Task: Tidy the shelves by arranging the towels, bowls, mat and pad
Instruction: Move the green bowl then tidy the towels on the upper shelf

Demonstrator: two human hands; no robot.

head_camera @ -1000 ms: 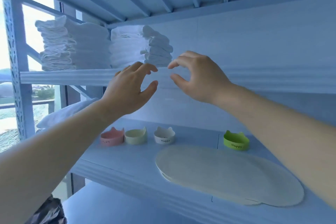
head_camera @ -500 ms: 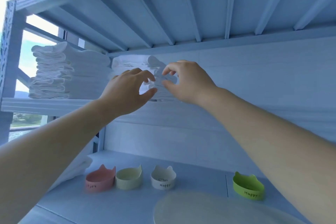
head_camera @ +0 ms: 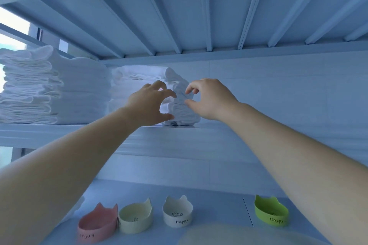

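Since before: both your hands have travelled up from the shelf edge to the second towel stack [head_camera: 139, 85], and your view has tipped upward.
Left hand [head_camera: 148, 103]: spread open, fingers curled toward the stack's front right corner, gripping nothing that you can see.
Right hand [head_camera: 207, 98]: thumb and forefinger part-open in a pinch at the folded edges; contact cannot be told.
Towels: two white stacks on the upper shelf [head_camera: 79, 135], the taller stack [head_camera: 39, 85] to the left.
Bowls: pink bowl [head_camera: 97, 225], cream bowl [head_camera: 135, 218], white bowl [head_camera: 177, 214] close in a row below; green bowl [head_camera: 271, 214] well apart.
Risk: pinching a single fold may drag the upper layers askew or off the shelf, likely onto the bowls.
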